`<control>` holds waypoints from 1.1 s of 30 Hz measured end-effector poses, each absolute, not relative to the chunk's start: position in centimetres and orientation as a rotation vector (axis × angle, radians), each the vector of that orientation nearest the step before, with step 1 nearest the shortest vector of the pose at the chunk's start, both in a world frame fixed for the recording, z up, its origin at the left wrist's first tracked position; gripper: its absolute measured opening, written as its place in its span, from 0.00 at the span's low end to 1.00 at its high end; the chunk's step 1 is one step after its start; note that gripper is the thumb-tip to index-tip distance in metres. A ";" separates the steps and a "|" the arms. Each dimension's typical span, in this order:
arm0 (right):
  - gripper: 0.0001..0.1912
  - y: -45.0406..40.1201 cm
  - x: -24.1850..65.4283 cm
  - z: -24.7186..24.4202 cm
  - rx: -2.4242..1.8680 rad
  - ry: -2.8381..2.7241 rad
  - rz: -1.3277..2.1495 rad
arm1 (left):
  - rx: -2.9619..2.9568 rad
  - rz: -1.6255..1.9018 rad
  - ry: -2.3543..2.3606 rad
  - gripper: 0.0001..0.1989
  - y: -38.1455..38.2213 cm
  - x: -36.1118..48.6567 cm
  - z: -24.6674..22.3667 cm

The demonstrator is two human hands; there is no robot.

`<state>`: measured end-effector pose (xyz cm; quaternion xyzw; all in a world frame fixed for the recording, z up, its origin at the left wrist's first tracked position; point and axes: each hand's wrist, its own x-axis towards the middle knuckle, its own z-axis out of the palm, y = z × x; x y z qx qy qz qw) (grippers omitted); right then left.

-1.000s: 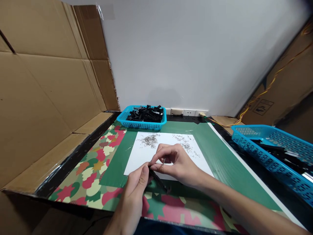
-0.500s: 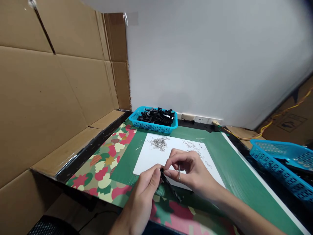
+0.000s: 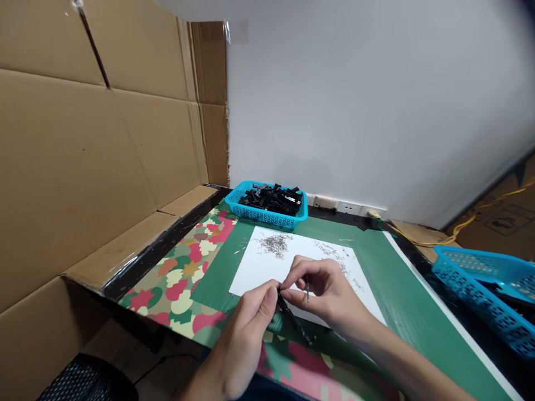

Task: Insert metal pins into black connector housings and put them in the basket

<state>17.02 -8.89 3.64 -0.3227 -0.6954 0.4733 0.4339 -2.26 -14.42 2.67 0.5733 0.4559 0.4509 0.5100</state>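
A slim black part (image 3: 296,322) slants down to the right from between my hands, low in the head view. My left hand (image 3: 254,317) is closed on its upper end, thumb on top. My right hand (image 3: 320,287) touches that same end with pinched fingertips, and a thin metal tool (image 3: 308,291) is held within its curled fingers. Anything tiny between the right fingertips is hidden. Beyond the hands lies a white sheet (image 3: 246,274) bearing a dense pile of small metal pieces (image 3: 275,244) at left and a looser scatter (image 3: 334,252) at right.
A blue basket (image 3: 267,216) of black parts stands behind the sheet. Another blue basket (image 3: 480,289) with black parts is at the right edge. Cardboard (image 3: 92,167) walls the left side. Sockets (image 3: 350,208) and a yellow cable (image 3: 453,233) are by the back wall (image 3: 355,100).
The whole scene has shifted slightly to the right as the camera turned a little left. Both hands keep nearly the same pose around the black part.
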 end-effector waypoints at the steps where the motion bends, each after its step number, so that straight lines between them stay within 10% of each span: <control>1: 0.08 -8.9 17.0 3.6 -0.803 -1.733 1.183 | 1.379 1.078 1.088 0.29 -14.4 -2.3 2.7; 33: 0.05 -9.6 16.9 3.9 -0.806 -1.774 1.139 | 1.475 1.108 1.075 0.26 -14.3 -1.7 2.6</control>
